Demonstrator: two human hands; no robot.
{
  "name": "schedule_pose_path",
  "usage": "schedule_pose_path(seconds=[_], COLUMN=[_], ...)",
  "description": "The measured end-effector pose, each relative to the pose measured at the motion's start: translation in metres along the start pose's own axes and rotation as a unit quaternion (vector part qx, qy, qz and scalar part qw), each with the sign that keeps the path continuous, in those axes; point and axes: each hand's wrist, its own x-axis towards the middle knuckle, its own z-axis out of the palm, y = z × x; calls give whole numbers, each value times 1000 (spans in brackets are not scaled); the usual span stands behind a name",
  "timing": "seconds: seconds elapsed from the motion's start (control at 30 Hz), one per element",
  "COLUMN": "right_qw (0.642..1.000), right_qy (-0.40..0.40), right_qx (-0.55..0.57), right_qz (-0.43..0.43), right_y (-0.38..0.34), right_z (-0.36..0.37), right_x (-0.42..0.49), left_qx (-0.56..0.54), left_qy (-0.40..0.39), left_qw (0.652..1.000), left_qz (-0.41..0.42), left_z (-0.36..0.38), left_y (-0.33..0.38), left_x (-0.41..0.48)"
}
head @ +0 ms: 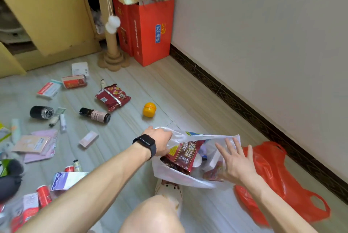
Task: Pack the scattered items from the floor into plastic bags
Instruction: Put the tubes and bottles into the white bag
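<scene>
A white plastic bag [173,175] stands open on the floor in front of my knee. Inside it lie a dark red snack packet [186,154] and other packets. My left hand [160,142], with a black watch on the wrist, grips the bag's left rim. My right hand [235,159] is spread flat with fingers apart against the bag's right side. An orange-red plastic bag [278,180] lies flat to the right. Scattered on the floor to the left are a red snack packet [113,97], a dark bottle [95,115], a yellow round container [149,109] and a pink box [88,139].
More boxes, tubes, cans and sachets litter the floor at the left, among them a black cylinder [41,112] and red cans [43,196]. Red gift bags [150,33] and a cardboard post [111,44] stand by the wall. A yellow cabinet [47,6] is at the far left.
</scene>
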Motion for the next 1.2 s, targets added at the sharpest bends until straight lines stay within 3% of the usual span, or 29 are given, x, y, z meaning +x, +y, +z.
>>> schedule_pose_path(seconds=[0.17, 0.33, 0.47, 0.6, 0.77, 0.93, 1.1, 1.2], right_qw=[992, 959, 924, 898, 876, 866, 881, 887], right_qy=[60, 138, 180, 172, 122, 34, -65, -155], right_qx=[81, 126, 130, 99, 5, -100, -41, 15], right_qz=[-80, -213, -311, -392, -467, -488, -467, -436], right_y=[-51, -125, -192, -259, -332, -387, -446, -480], right_z=[-54, -110, -146, -170, -184, -158, -81, -24], right_x=[-20, -42, -58, -62, -60, -38, -1, 13], left_qx=[-86, 7, 5, -51, -137, -226, -286, -250], left_qy=[57, 148, 148, 117, 83, 32, 7, 36], left_qw=[994, 986, 978, 960, 924, 880, 849, 872], left_qz=[-23, -72, -147, -249, -347, -416, -445, -419], left_z=[-72, -116, -117, -77, 9, 104, 186, 213], left_y=[-27, -80, -140, -201, -256, -285, -296, -294], left_x=[-52, -125, -191, -252, -301, -317, -296, -276])
